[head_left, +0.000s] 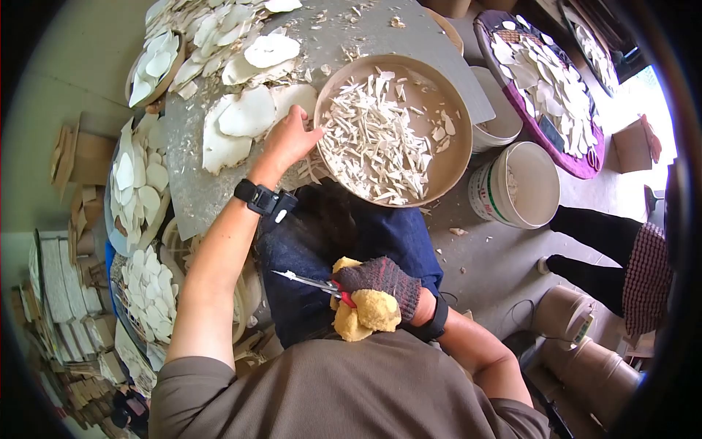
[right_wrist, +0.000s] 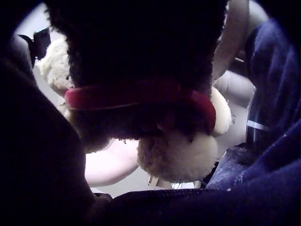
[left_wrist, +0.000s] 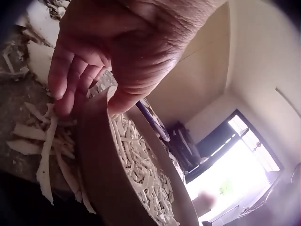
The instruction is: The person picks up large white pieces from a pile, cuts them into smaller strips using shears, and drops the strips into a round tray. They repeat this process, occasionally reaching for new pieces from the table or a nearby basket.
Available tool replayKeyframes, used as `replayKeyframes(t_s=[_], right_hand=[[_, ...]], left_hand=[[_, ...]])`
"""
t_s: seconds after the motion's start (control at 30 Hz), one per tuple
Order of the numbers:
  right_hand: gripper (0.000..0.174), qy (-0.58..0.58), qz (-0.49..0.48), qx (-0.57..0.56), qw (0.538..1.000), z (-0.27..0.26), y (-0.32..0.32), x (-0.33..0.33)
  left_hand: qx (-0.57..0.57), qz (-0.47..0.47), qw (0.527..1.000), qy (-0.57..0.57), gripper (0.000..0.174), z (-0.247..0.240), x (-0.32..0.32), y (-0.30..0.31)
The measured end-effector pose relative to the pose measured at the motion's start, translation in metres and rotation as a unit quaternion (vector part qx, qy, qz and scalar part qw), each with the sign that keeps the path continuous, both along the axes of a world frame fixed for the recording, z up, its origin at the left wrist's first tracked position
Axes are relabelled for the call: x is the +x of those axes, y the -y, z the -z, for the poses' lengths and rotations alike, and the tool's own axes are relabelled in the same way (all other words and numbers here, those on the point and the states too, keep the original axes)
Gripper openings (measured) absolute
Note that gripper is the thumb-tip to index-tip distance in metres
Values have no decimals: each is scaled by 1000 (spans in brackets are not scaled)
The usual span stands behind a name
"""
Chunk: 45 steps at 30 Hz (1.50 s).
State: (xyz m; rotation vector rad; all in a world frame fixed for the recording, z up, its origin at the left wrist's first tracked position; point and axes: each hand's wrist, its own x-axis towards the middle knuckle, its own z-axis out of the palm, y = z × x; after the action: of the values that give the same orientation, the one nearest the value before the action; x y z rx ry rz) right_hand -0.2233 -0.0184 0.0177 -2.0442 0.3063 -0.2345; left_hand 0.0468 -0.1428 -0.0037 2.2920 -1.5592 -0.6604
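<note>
My bare left hand (head_left: 289, 143) is at the near-left rim of a round, shallow tray (head_left: 459, 157). In the left wrist view its thumb (left_wrist: 123, 100) hooks over the rim, while the bent fingers (left_wrist: 70, 80) stay on the outer side. Many narrow white strips (head_left: 373, 139) lie heaped in the tray, and several more strips (left_wrist: 47, 146) rest outside its wall. Over the lap, my right hand (head_left: 380, 282), in a dark knit glove with yellow fuzzy wraps on the fingers, grips red-handled scissors (head_left: 311, 282). The blades point left, with a white bit near the tip.
Flat white pieces (head_left: 248, 113) cover the left of the grey table (head_left: 365, 36). Trays of similar pieces (head_left: 139, 175) stand at the left. To the right are a white bucket (head_left: 530, 183) and a purple-edged basket (head_left: 570, 164). Another person's legs (head_left: 596, 241) show at far right.
</note>
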Motion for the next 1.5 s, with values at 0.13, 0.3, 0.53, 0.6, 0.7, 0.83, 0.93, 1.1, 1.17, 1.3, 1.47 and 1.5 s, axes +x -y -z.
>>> replayKeyframes(t_s=[0.13, 0.3, 0.53, 0.6, 0.7, 0.83, 0.93, 1.1, 1.17, 1.3, 1.47, 1.5], right_hand=[[22, 40, 8, 28, 999, 5, -1, -1], [23, 38, 9, 25, 999, 4, -2, -1], [22, 30, 13, 42, 999, 5, -1, -3], [23, 40, 14, 47, 998, 3, 1, -4], [23, 40, 4, 35, 999, 3, 3, -2], [25, 28, -7, 24, 999, 3, 4, 3], [26, 29, -11, 22, 999, 5, 2, 6], [29, 19, -6, 29, 999, 5, 1, 6], [30, 4, -4, 31, 1000, 5, 1, 5], [26, -32, 0, 35, 999, -1, 2, 6], [22, -34, -10, 59, 998, 1, 3, 9], [22, -34, -15, 60, 998, 2, 4, 11]], left_hand=[[-5, -20, 995, -102, 46, 20, 7, -2], [-30, -13, 984, -177, 38, 26, 7, 1], [-134, -18, 982, -130, 27, 26, 27, 6], [-196, -18, 976, -93, 19, 20, 32, -3], [-246, 96, 964, 18, 11, 14, 34, -22], [-239, 86, 967, -15, 5, 5, 8, -31], [-276, 201, 939, 42, 6, 3, -17, -23], [-237, 272, 899, 247, 5, 10, -44, -7], [-230, 256, 907, 240, 5, 14, -45, -4], [-208, 203, 957, -24, 11, -8, -45, -18], [-217, 118, 969, -25, 27, -18, -5, -41], [-247, 119, 960, 60, 32, -13, 7, -41]])
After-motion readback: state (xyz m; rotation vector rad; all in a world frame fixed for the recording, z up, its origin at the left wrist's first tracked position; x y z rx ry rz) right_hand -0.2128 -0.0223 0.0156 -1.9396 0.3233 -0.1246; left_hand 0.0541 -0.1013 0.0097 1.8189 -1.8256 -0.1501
